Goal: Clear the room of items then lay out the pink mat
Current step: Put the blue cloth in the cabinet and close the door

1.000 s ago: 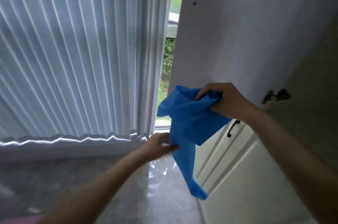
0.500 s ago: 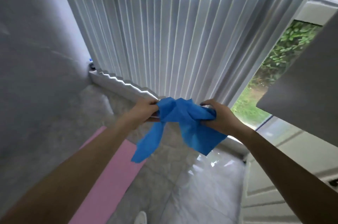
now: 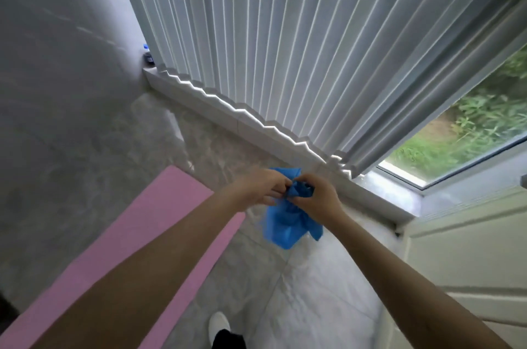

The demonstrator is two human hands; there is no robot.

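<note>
A crumpled blue plastic bag [image 3: 285, 223] hangs in front of me over the floor. My left hand [image 3: 261, 187] and my right hand [image 3: 315, 196] both pinch its bunched top, fingers close together. The pink mat [image 3: 148, 220] lies flat on the grey marble floor at lower left, running from the bottom left corner toward the window; my left forearm covers part of it.
Pleated white vertical blinds [image 3: 313, 49] hang over a low window sill [image 3: 228, 117]. A grey wall [image 3: 57, 49] stands at left. White cabinet doors [image 3: 470, 249] are at right. A small dark object [image 3: 148, 58] sits on the sill's corner. My white shoe [image 3: 218, 326] shows below.
The view has swung left and down, bringing the pink mat into sight. My hands have come together, bunching the blue bag tighter and lower.
</note>
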